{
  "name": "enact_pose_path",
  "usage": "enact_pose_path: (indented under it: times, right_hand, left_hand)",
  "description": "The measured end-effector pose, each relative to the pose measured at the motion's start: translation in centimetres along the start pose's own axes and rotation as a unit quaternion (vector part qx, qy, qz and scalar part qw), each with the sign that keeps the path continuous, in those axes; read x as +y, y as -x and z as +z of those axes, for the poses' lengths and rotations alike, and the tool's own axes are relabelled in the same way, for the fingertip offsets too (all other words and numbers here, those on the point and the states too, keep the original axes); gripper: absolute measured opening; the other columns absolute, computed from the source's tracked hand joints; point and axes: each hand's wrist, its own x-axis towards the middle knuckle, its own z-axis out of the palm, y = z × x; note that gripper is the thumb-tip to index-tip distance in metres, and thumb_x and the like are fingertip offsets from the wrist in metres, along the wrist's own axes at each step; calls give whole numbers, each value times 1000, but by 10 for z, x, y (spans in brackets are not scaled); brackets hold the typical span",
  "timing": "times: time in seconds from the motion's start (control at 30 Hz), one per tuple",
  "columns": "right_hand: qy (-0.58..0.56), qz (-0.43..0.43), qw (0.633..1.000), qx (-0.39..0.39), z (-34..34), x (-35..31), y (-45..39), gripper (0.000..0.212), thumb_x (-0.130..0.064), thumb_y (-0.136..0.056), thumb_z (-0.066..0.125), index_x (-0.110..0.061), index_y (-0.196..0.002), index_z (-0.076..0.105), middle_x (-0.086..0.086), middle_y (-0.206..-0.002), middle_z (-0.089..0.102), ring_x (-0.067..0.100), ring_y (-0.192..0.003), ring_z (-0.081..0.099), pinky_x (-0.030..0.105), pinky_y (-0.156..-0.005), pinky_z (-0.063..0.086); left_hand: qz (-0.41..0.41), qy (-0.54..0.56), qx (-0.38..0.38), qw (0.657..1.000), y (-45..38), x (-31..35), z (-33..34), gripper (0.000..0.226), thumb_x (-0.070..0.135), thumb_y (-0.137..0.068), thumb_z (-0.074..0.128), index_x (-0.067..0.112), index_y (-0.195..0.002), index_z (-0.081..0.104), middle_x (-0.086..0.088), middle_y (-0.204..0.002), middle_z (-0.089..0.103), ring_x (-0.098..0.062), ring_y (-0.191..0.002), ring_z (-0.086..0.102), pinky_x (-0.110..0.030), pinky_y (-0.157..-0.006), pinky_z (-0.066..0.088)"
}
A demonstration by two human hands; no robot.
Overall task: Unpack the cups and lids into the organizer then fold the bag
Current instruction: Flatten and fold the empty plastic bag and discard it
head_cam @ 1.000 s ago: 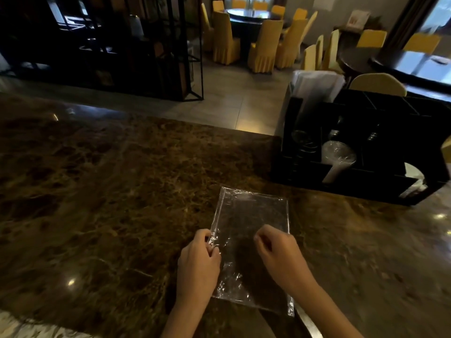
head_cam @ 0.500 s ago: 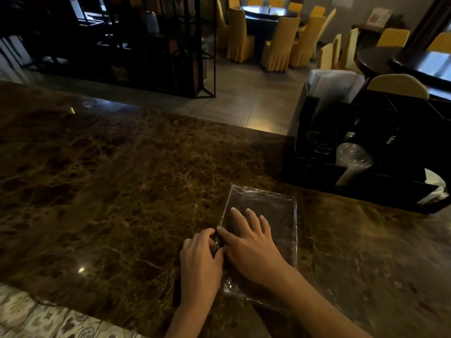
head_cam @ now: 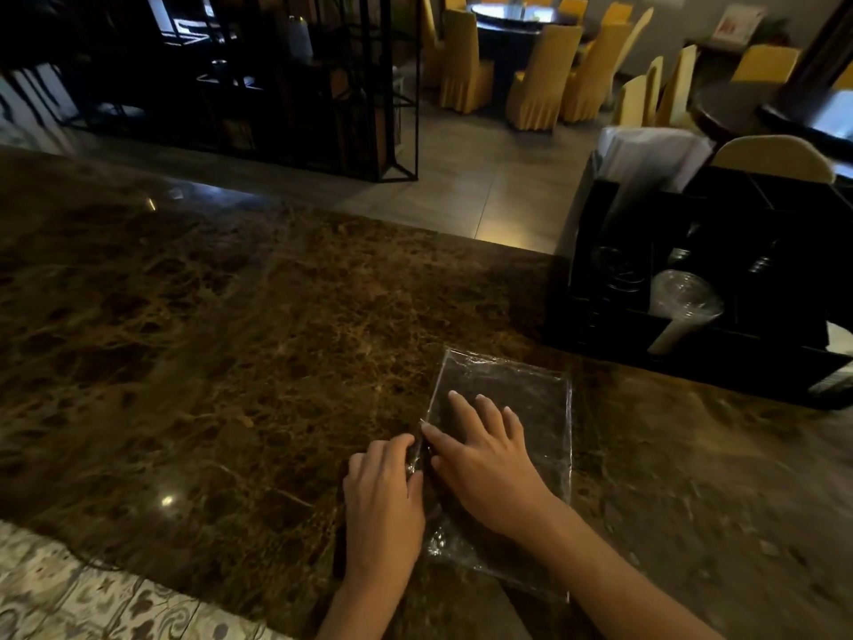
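Bag (head_cam: 531, 408): clear plastic, flat on counter, near organizer (head_cam: 692, 353)
Counter (head_cam: 231, 339): dark brown marble, dim dining room behind
Left hand (head_cam: 383, 505): fingers curled, pinching bag's left edge
Right hand (head_cam: 489, 468): open, fingers spread, pressing bag down

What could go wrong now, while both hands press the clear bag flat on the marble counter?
1. The bag looks slick and crinkly; it may spring open once the right hand lifts.
2. The left hand only pinches its left edge, so the bag may slide on the glossy counter.
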Motion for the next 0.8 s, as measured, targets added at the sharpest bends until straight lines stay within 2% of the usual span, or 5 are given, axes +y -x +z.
enact_pose_path:
  times: [0.3, 0.57, 0.63, 0.7, 0.8]
  right_hand:
    - [7, 84, 996, 0, -11, 30, -68, 49, -51, -101, 28, -42, -148, 26, 11, -166, 6, 47, -148, 3, 68, -115, 4]
    - [-67, 129, 989, -9, -26, 50, -103, 45, -49, -101, 30, -42, -146, 33, 7, -166, 5, 43, -150, 2, 66, -116, 0]
    - [-115, 173, 977, 52, -33, 59, -96, 43, -41, -101, 39, -36, -143, 42, 8, -163, 19, 38, -149, 15, 63, -116, 10]
    - [-184, 255, 940, 130, -42, 76, -78, 41, -28, -98, 48, -26, -139, 50, 10, -154, 38, 35, -140, 35, 62, -113, 27]
    - [-209, 325, 900, 203, -52, 94, -38, 40, -12, -93, 50, -9, -132, 57, 17, -139, 55, 36, -123, 53, 54, -101, 45]
  left_hand:
    - [-104, -77, -72, 989, 12, -23, -19, 66, 48, -79, 74, 50, -135, 40, 13, -138, 34, -15, -129, 22, -45, -107, 29]
    - [-130, -70, -113, 982, 13, -32, -30, 79, 61, -75, 70, 51, -142, 28, 10, -153, 17, -20, -141, 7, -50, -116, 13]
    - [-126, -74, -121, 982, 10, -32, -31, 82, 64, -73, 70, 50, -142, 28, 10, -153, 19, -20, -141, 8, -50, -115, 14]
    - [-108, -83, -117, 984, 4, -32, -28, 81, 67, -73, 68, 49, -141, 29, 9, -152, 21, -19, -140, 10, -50, -115, 16]
    - [18, -112, -88, 990, -12, -21, -17, 75, 61, -79, 65, 40, -143, 32, 3, -154, 23, -18, -141, 18, -45, -114, 22]
